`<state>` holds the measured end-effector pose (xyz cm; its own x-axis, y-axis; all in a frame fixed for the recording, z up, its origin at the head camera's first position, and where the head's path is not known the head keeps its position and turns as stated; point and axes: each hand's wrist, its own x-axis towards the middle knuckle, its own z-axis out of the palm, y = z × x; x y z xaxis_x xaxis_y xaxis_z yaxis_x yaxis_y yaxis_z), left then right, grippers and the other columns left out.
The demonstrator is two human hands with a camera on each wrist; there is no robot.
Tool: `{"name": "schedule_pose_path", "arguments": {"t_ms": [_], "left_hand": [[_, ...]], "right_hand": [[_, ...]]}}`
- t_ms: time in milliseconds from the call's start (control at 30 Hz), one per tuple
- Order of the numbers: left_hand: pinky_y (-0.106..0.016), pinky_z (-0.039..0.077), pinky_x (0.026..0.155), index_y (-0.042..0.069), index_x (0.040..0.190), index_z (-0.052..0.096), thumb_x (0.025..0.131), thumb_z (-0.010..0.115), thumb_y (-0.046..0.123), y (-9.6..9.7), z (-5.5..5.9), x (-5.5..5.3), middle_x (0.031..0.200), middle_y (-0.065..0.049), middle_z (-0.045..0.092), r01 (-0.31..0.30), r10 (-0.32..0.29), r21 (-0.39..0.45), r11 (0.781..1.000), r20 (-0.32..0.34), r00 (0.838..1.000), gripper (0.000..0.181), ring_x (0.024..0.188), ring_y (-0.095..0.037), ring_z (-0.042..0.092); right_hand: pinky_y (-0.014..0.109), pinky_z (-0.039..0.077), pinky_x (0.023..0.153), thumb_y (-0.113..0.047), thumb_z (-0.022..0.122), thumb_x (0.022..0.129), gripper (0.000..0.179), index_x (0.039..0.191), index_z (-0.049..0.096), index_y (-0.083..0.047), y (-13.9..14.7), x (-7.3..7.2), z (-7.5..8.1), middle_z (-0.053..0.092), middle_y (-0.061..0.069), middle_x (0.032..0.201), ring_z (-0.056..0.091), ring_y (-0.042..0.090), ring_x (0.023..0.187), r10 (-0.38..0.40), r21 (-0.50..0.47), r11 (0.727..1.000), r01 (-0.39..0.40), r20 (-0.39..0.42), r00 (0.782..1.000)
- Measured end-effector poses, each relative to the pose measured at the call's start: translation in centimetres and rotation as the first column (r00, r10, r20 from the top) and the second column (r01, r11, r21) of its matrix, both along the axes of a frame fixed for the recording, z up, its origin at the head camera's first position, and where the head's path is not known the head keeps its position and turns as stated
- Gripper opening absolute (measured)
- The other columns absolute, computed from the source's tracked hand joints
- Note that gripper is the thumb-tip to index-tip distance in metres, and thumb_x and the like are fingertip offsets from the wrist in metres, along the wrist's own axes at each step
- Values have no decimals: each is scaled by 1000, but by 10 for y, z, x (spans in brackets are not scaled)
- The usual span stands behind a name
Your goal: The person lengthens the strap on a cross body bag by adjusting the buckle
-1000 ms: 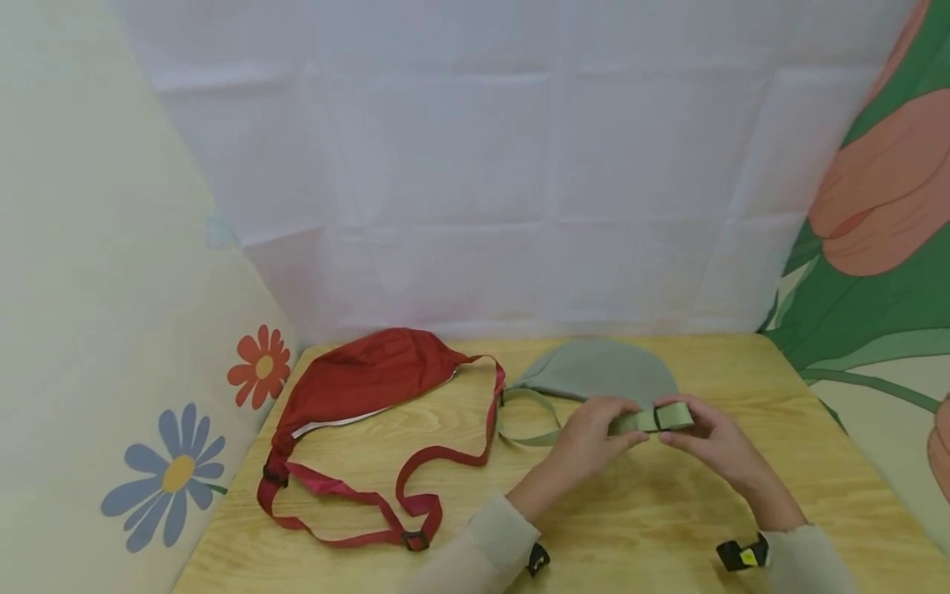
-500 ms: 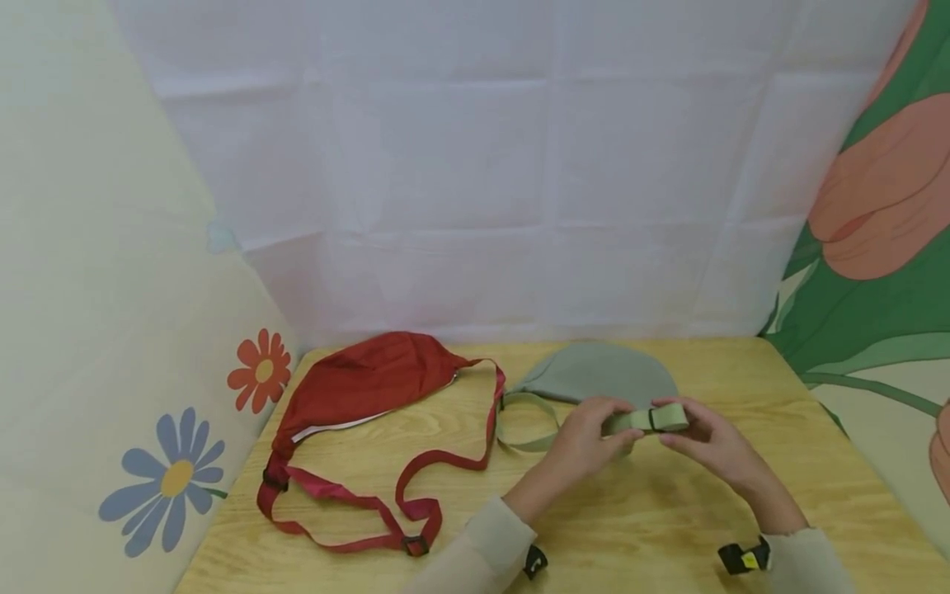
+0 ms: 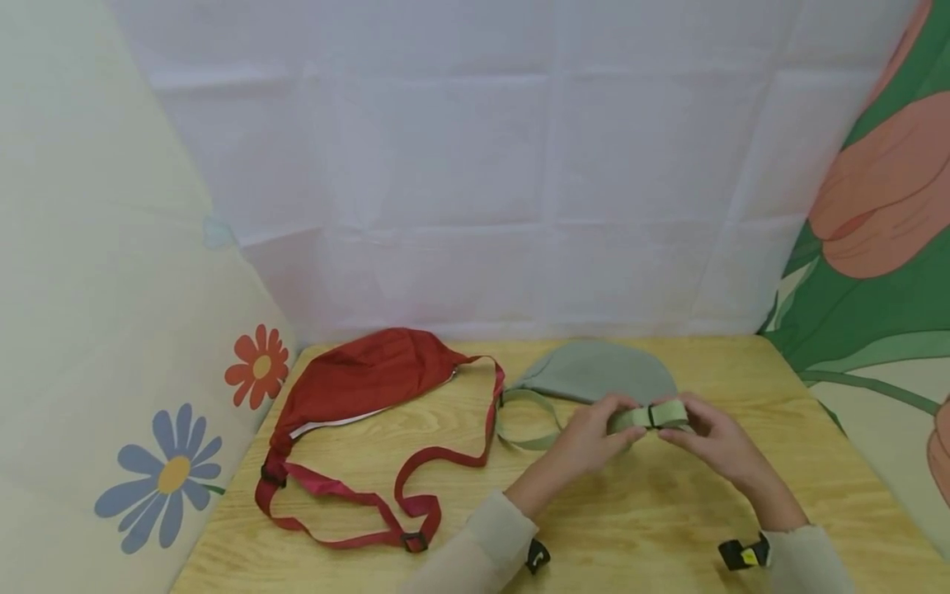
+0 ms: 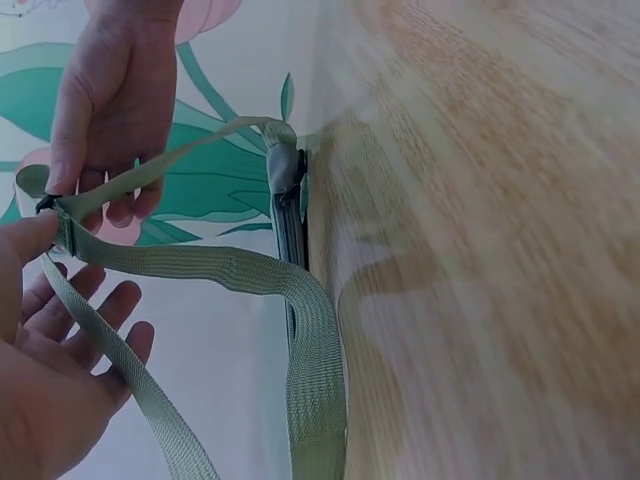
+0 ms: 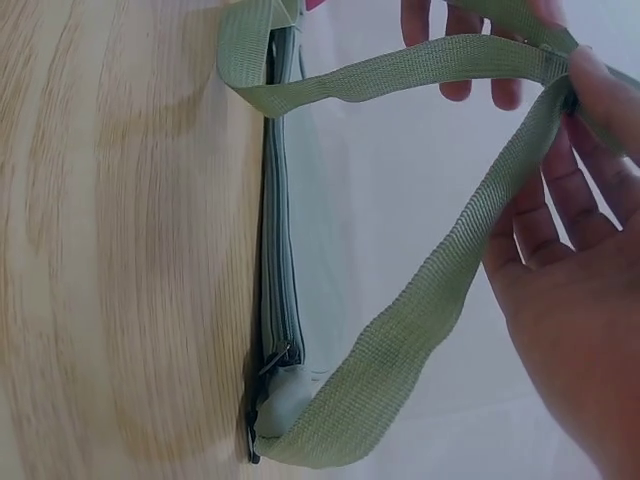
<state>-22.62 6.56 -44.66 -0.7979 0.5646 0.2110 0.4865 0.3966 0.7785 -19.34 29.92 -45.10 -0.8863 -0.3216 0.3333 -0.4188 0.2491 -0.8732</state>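
Observation:
A grey-green waist bag [image 3: 601,371] lies at the back of the table, right of centre. In front of it, both hands hold up its light green webbing strap [image 3: 671,414]. My left hand [image 3: 590,437] pinches the strap just left of a small dark slider buckle [image 3: 651,416]. My right hand [image 3: 716,437] grips the strap loop on the buckle's other side. In the left wrist view, the left thumb presses by the buckle [image 4: 55,215], while other fingers spread beneath. The right wrist view shows the bag's dark zipper [image 5: 280,220] and the strap rising to the right hand [image 5: 570,290].
To the left lies a red waist bag [image 3: 371,379], its red strap [image 3: 349,542] looped across the wooden table [image 3: 631,536]. A white cloth [image 3: 445,165] hangs behind. Flower-patterned panels [image 3: 174,474] stand at the sides. Dark bands sit at both sleeve cuffs.
The buckle and right-hand strap loop have shifted slightly left between the fingers. Both hands keep their hold and barely move. The red bag stays put.

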Motion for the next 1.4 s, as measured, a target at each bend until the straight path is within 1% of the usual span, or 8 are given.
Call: {"name": "schedule_pose_path", "arguments": {"t_ms": [133, 233, 533, 667, 867, 1100, 1300, 1400], "left_hand": [[-19, 46, 69, 17, 130, 57, 103, 59, 37, 0, 1, 0, 109, 3, 67, 69, -69, -12, 998, 27, 997, 34, 81, -1, 55], [-18, 46, 70, 15, 131, 56, 103, 59, 36, 1, 1, -1, 111, 1, 66, 83, -82, -26, 996, 32, 996, 35, 82, -1, 55], [-19, 49, 80, 18, 135, 59, 100, 60, 42, 5, 1, -1, 129, -3, 66, 60, -60, -35, 998, 10, 998, 42, 101, -1, 59], [-18, 48, 79, 18, 133, 61, 99, 62, 43, 7, 2, -1, 127, -1, 67, 49, -49, -32, 998, 1, 999, 42, 99, -1, 59], [-16, 49, 80, 15, 130, 64, 98, 65, 41, 10, 3, -2, 126, -4, 68, 52, -52, 6, 999, -33, 998, 42, 102, -2, 60], [-15, 48, 81, 12, 129, 64, 99, 65, 38, 12, 2, -4, 125, -7, 68, 60, -59, 19, 998, -78, 995, 40, 107, -12, 64], [-14, 47, 78, 12, 126, 65, 99, 67, 35, 12, -1, -5, 121, -6, 69, 60, -59, 4, 998, -119, 991, 36, 100, -6, 62], [-14, 48, 78, 12, 127, 65, 99, 67, 35, 12, -1, -5, 122, -6, 69, 53, -53, -7, 999, -111, 992, 37, 102, -9, 63]], "right_hand": [[22, 53, 83, 6, 64, 95, 31, 126, 61, 3, 1, 1, -1, 63, -6, 115, 62, 5, 105, -2, 8, 1000, 2, -14, 1000], [24, 55, 81, 5, 64, 96, 31, 127, 61, 4, 2, 2, 0, 65, -7, 115, 63, 5, 104, 1, 11, 1000, -1, 5, 1000], [22, 52, 90, 0, 66, 96, 30, 126, 63, 0, 3, 3, -1, 64, -5, 119, 61, 4, 111, -23, 34, 999, 22, 27, 999], [23, 52, 89, 0, 67, 95, 29, 124, 64, 0, 3, 3, -2, 65, -5, 117, 62, 5, 110, -26, 30, 999, 25, 35, 999], [22, 53, 87, 0, 68, 95, 28, 123, 64, 0, 3, 2, 1, 66, -7, 116, 62, 3, 108, -31, 42, 999, 30, 29, 999], [24, 54, 86, -2, 67, 96, 27, 123, 64, 0, 3, 2, 4, 67, -5, 116, 61, 3, 109, -26, 49, 999, 24, 40, 999], [25, 55, 86, -4, 64, 99, 35, 132, 58, 4, 11, 2, 7, 65, -11, 123, 60, 1, 113, 14, 65, 998, -21, 110, 994], [24, 54, 87, -2, 62, 99, 40, 138, 53, 5, 16, 2, 12, 62, -13, 128, 58, -1, 115, 34, 91, 995, -44, 105, 994]]}}
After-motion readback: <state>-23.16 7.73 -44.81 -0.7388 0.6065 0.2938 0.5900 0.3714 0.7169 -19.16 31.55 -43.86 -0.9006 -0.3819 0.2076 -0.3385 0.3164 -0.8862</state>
